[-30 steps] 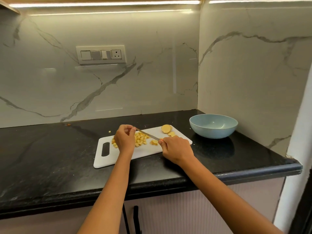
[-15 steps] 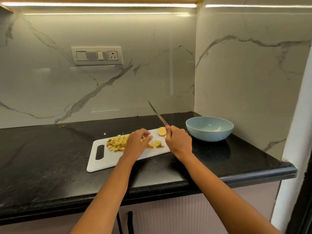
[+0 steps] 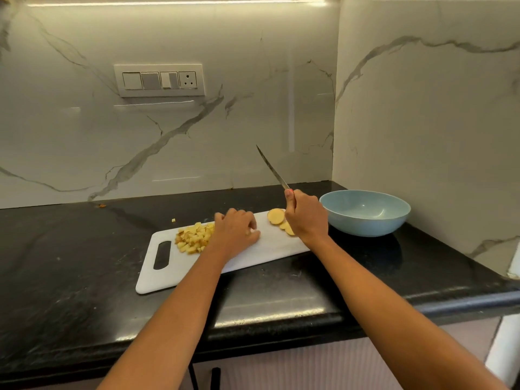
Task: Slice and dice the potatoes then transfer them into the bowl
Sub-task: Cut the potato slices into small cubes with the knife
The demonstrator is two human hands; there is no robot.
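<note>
Centrally in the head view, a white cutting board point(image 3: 261, 249) lies on a black counter point(image 3: 70, 263), diced potato point(image 3: 194, 237) piled left and potato slices point(image 3: 277, 216) right. The left hand point(image 3: 235, 232) rests on the board, fingers curled beside the dice. The right hand point(image 3: 306, 218) grips a knife point(image 3: 271, 168), blade raised toward the upper left, beside the light blue bowl point(image 3: 365, 215) at right.
</note>
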